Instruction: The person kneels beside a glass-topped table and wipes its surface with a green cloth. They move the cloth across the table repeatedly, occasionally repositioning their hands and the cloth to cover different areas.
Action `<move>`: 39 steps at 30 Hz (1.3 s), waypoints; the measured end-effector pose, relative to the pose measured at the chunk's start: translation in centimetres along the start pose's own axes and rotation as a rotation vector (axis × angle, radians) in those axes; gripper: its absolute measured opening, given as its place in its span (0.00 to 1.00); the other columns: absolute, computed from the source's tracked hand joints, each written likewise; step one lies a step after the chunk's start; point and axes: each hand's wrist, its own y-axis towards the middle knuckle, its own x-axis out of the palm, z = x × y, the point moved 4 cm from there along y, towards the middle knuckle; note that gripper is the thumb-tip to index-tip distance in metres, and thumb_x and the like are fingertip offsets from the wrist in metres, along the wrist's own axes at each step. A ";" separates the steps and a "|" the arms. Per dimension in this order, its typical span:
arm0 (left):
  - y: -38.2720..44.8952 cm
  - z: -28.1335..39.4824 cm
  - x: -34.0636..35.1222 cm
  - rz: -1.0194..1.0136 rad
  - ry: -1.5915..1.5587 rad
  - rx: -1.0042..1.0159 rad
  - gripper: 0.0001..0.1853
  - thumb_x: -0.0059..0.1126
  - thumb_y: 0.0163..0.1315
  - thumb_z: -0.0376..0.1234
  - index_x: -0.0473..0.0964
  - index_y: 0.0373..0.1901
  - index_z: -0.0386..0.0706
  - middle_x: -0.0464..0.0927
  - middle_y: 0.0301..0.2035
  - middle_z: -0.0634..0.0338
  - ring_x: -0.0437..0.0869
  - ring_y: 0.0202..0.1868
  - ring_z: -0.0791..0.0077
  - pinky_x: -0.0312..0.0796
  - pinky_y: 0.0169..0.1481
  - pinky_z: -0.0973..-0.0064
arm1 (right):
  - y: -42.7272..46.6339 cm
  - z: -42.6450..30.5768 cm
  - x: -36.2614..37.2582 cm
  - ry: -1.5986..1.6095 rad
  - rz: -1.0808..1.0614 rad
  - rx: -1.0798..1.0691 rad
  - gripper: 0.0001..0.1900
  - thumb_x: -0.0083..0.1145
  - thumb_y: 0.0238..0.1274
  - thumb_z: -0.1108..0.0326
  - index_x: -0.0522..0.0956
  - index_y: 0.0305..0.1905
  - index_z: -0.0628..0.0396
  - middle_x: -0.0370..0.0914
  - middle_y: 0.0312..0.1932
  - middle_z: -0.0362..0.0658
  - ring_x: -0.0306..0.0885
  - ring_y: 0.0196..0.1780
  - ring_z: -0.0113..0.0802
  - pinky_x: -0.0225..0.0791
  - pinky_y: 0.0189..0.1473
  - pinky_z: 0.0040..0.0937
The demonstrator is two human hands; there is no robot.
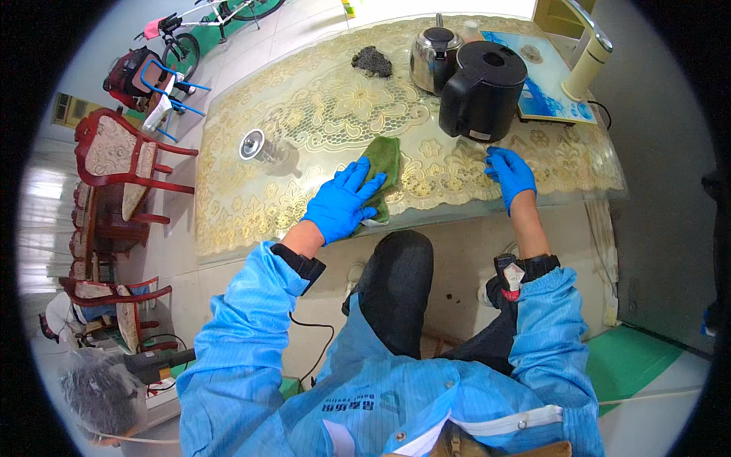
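Note:
My left hand (pixel 345 200), in a blue glove, holds a folded green cloth (pixel 384 163) down against the near edge of the table, its fingers spread over the cloth. My right hand (pixel 512 176), also gloved in blue, is at the table's near edge with fingers loosely bent and apart; nothing shows in it. Just beyond that hand stands a black lidded kettle (pixel 485 97). A stainless steel kettle (pixel 429 68) with a black lid stands behind it. To the left is a small glass pot (pixel 277 157) with a metal lid.
A gold lace-patterned tablecloth (pixel 337 114) lies under a clear cover. Further back rests a dark, tangled clump (pixel 372 61). At right, a blue-and-white panel (pixel 531 63) carries a cream tap (pixel 588 65). Red carved chairs (pixel 123 148) and a bicycle (pixel 223 14) stand left.

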 end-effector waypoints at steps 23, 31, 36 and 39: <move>8.4 -10.9 4.0 0.081 -0.107 -0.632 0.33 0.48 0.65 0.51 0.57 0.70 0.55 0.50 0.70 0.45 0.57 0.69 0.46 0.59 0.68 0.53 | -0.1 0.6 -0.5 0.075 -0.044 0.035 0.18 0.51 0.69 0.62 0.75 0.57 0.60 0.79 0.49 0.48 0.79 0.45 0.33 0.71 0.49 0.29; 10.6 -17.2 5.2 0.044 -0.210 -0.767 0.34 0.47 0.65 0.52 0.54 0.71 0.56 0.49 0.70 0.43 0.58 0.68 0.42 0.58 0.69 0.54 | -0.1 0.4 -0.7 0.093 -0.045 0.069 0.17 0.51 0.69 0.62 0.75 0.56 0.59 0.79 0.48 0.46 0.79 0.44 0.32 0.71 0.49 0.28; 11.8 -19.9 5.8 0.095 -0.193 -0.767 0.34 0.47 0.65 0.52 0.54 0.72 0.56 0.51 0.69 0.41 0.63 0.65 0.40 0.61 0.67 0.55 | -0.3 0.0 -0.7 0.146 -0.029 0.091 0.15 0.50 0.69 0.66 0.76 0.54 0.63 0.80 0.45 0.46 0.79 0.41 0.31 0.72 0.46 0.27; 12.1 -19.2 5.7 0.156 -0.168 -0.751 0.32 0.49 0.65 0.49 0.58 0.70 0.56 0.56 0.67 0.42 0.71 0.59 0.40 0.66 0.62 0.55 | -0.4 -0.3 -0.6 0.125 -0.030 0.113 0.15 0.50 0.68 0.66 0.76 0.54 0.62 0.80 0.45 0.47 0.79 0.42 0.32 0.72 0.46 0.27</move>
